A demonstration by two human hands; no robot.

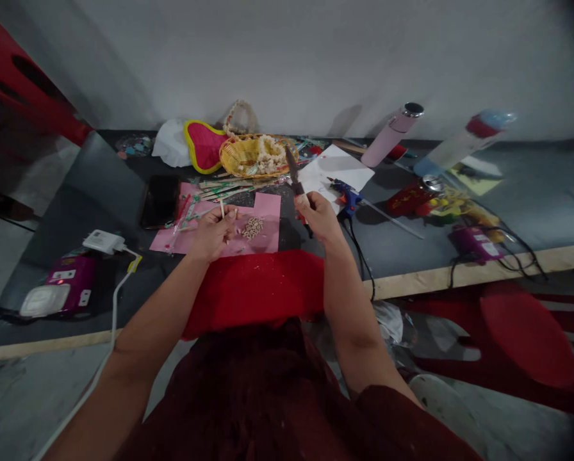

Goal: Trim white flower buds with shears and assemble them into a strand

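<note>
My left hand (213,234) is closed around a thin pale stick (222,208), which pokes up above the fingers. It hovers over, or rests at, a pink sheet of paper (268,208); contact is hard to judge. Beside its fingertips lies a pile of small pale pieces (252,228) on that sheet. My right hand (321,218) grips a knife (292,168) by the handle, the dark blade pointing up and away from me. Just right of this hand, a blue glue gun (349,197) lies partly on white paper (337,168).
Behind my hands stand a yellow basket (234,157) and a bundle of thin sticks (224,189). A black phone (160,202) lies left. To the right are a pink flask (390,137), a red can (412,197) and cords. Purple power boxes (73,282) sit near both ends.
</note>
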